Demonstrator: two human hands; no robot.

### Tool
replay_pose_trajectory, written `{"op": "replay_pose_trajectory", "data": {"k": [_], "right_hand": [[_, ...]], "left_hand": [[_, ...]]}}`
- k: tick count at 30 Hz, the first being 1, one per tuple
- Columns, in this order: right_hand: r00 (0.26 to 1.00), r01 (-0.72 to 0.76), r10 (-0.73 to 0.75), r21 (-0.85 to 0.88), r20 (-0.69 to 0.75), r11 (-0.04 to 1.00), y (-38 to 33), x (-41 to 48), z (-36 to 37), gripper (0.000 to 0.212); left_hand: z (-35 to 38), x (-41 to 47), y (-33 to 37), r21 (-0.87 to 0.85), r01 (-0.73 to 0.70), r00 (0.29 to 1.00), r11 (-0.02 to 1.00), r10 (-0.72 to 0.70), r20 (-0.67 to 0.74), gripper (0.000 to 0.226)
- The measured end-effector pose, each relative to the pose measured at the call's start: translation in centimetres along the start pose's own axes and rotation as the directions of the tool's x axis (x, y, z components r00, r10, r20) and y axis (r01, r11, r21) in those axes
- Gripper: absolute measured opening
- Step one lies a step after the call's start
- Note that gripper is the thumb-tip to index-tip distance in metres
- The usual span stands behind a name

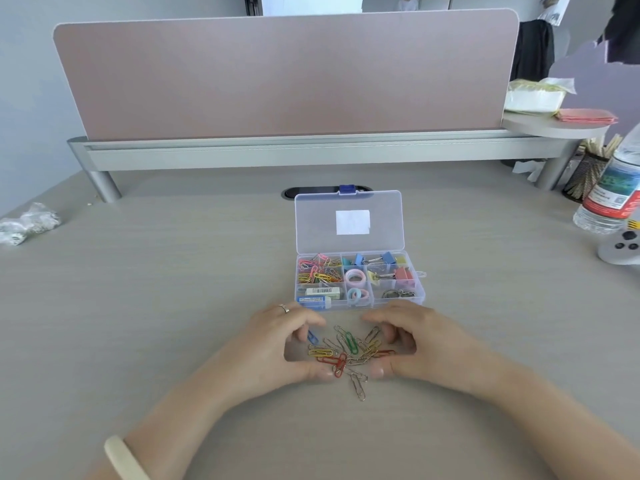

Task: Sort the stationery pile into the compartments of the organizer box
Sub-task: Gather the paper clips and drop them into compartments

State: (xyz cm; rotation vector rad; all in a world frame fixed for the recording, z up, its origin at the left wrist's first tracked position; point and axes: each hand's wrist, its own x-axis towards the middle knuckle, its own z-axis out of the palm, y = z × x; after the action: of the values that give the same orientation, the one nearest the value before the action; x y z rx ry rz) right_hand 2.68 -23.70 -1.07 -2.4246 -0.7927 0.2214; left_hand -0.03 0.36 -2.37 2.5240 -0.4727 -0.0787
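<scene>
Centre of the tabletop (173,306), just in front of the box: clips (346,351) in a loose tangle, lying flat. A silver pair strays toward the near edge. They're thin bent wire, some bare steel, some coated red/yellow/green/blue. They interlock, so they'll probably lift in clumps.

Left hand (277,344) and right hand (415,341) are both cupped wide in C-shapes either side of the pile. Fingers are on the far side; thumbs on the near side touch the outer clips. Nothing pinched or lifted that I can see. Reads as corralling the scatter into one heap before a scoop.

Box (360,305) sits just beyond the fingertips. Lid (349,221) is hinged back toward the far edge, so every compartment is reachable. It's clear rigid plastic with thin dividers. Far-left compartments already hold matching clips, the likely destination. Others hold binder clips (384,259) far-right, tape rings (355,277) centre, erasers (320,292) near-left, key rings (398,293) near-right.

Further out: bottle (613,192) at the right edge, crumpled wrapper (24,223) at the left edge, panel (284,77) along the far edge.
</scene>
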Motion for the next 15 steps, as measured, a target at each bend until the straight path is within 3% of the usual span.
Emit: {"op": "replay_pose_trajectory", "data": {"k": [3, 5, 10, 13, 15], "right_hand": [[0.998, 0.027, -0.011, -0.278, 0.059, 0.960, -0.7, -0.2, 0.9, 0.101], [0.997, 0.081, -0.078, -0.317, 0.022, 0.945, -1.0, 0.0, 1.7, 0.095], [0.990, 0.133, -0.137, -0.069, -0.046, 0.989, -0.5, 0.5, 1.9, 0.040], [0.992, 0.090, -0.089, 0.007, -0.090, 0.996, -0.2, 0.3, 1.5, 0.050], [0.991, 0.081, -0.089, -0.083, -0.096, 0.993, 0.1, 0.3, 0.9, 0.070]], "left_hand": [[0.4, 0.0, 0.3, 0.144, -0.016, 0.999, 0.989, 0.010, 0.045, 0.092], [0.6, 0.2, 0.5, 0.137, -0.042, 0.999, 0.990, 0.037, 0.036, 0.082], [0.4, 0.2, 0.8, -0.058, -0.087, 0.996, 0.994, 0.089, 0.024, 0.035], [0.3, 0.0, 0.5, -0.078, -0.059, 0.998, 0.995, 0.060, 0.013, 0.039], [0.2, 0.0, 0.0, -0.037, -0.040, 0.999, 0.999, 0.039, -0.014, 0.056]]}}
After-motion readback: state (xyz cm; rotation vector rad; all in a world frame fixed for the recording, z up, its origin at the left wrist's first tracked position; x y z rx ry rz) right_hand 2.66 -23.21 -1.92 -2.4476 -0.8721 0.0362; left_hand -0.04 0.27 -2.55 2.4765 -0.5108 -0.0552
